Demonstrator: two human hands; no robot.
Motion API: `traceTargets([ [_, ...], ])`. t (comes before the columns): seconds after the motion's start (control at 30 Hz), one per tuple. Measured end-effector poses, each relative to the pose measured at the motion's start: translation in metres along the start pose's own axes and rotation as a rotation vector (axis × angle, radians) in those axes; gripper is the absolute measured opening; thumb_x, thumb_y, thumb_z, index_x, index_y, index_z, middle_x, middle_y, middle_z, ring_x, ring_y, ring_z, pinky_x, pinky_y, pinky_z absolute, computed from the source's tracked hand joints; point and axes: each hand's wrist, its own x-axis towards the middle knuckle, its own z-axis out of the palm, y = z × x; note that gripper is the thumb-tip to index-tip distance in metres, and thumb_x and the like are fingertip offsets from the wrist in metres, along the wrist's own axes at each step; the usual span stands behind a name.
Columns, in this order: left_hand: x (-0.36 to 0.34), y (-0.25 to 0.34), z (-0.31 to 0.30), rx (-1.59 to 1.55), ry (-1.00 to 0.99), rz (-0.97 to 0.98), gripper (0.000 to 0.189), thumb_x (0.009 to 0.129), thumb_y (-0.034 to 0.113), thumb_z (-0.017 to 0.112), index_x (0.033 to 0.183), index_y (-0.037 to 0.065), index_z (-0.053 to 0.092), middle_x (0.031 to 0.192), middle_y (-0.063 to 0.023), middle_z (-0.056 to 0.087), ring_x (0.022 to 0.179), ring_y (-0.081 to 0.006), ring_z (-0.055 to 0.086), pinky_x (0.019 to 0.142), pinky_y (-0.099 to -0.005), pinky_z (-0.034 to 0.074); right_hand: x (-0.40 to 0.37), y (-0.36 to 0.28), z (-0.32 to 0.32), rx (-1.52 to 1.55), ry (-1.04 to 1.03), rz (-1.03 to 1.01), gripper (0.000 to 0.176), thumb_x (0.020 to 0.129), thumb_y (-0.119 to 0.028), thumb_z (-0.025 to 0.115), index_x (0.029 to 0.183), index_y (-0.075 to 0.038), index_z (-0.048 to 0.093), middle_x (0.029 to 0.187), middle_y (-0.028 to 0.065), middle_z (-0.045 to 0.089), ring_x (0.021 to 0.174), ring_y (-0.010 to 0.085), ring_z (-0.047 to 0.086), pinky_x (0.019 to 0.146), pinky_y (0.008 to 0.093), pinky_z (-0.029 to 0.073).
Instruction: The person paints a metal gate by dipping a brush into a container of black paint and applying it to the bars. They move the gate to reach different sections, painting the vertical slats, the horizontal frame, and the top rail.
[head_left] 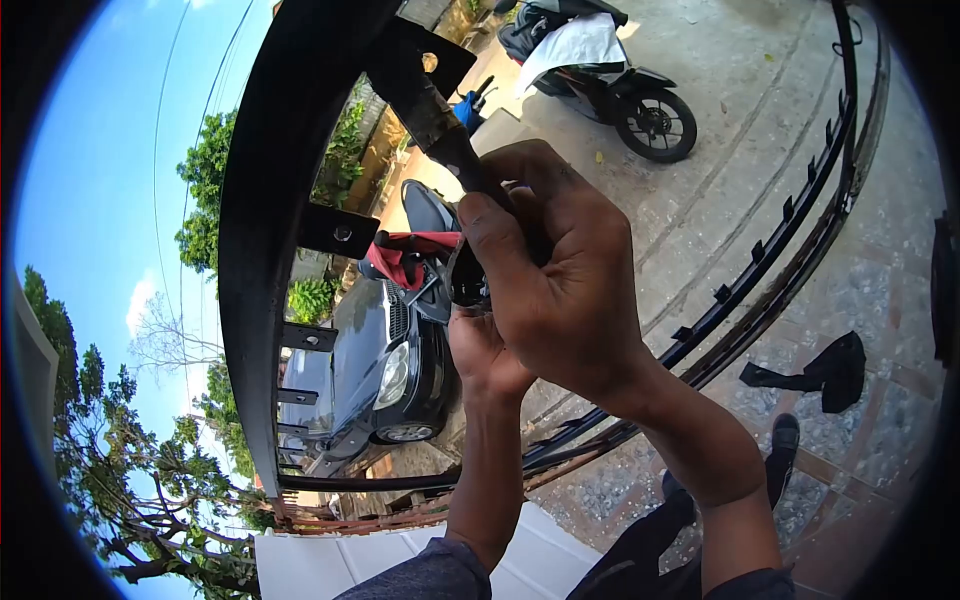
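My right hand [565,270] is closed around the handle of a paintbrush [437,122], whose worn ferrule and dark bristles point up and left. The bristles meet a black metal tab [440,58] with a hole, on the inner side of a curved black metal frame [258,230]. Behind and below it, my left hand [485,350] cups a small dark, glossy container [467,278], largely covered by my right hand. Most of the left fingers are hidden.
Similar drilled tabs [340,231] line the frame, and its far side [740,290] curves past on the right. Beyond stand a dark car [365,350], a scooter with a red cover [400,262] and a parked motorcycle [600,70]. A black cloth [830,372] lies on the paving near my shoe [785,432].
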Motion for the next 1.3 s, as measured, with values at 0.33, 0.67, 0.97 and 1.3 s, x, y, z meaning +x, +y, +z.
traceTargets([
  [0.33,0.015,0.000,0.015,-0.248,-0.124,-0.229,0.047,0.095,0.028,0.058,0.130,-0.004,0.053,0.130,-0.0208,0.054,0.126,-0.0324,0.050,0.097,-0.0405,0.057,0.070,-0.032,-0.105,0.200,-0.171,0.325,0.034,0.098,-0.030,0.053,0.101,0.001,0.068,0.048,-0.0067,0.036,0.034,0.0018,0.027,0.032,0.0191,0.021],
  [0.67,0.059,-0.008,0.063,-0.291,-0.263,-0.311,0.046,0.099,0.036,0.045,0.129,0.003,0.059,0.125,-0.0201,0.061,0.127,-0.0374,0.051,0.097,-0.0449,0.056,0.113,-0.062,-0.127,-0.283,-0.434,0.504,0.033,0.092,-0.027,0.058,0.092,0.004,0.068,0.046,-0.0082,0.033,0.034,0.0017,0.028,0.030,0.0200,0.022],
  [0.97,0.072,-0.024,0.080,-0.294,-0.322,-0.346,0.046,0.099,0.036,0.043,0.128,0.004,0.060,0.127,-0.0196,0.061,0.126,-0.0371,0.053,0.099,-0.0452,0.055,0.119,-0.071,-0.119,-0.360,-0.413,0.399,0.031,0.091,-0.024,0.061,0.095,0.005,0.069,0.054,-0.0022,0.052,0.035,0.0014,0.036,0.032,0.0222,0.027],
  [1.3,0.061,-0.029,0.071,-0.169,-0.318,-0.254,0.050,0.100,0.035,0.042,0.127,-0.006,0.052,0.124,-0.0200,0.061,0.120,-0.0341,0.057,0.103,-0.0447,0.050,0.044,-0.042,-0.064,-0.312,-0.165,-0.015,0.016,0.093,-0.009,0.058,0.095,0.005,0.065,0.067,0.0070,0.064,0.063,0.0070,0.057,0.055,0.0278,0.045],
])
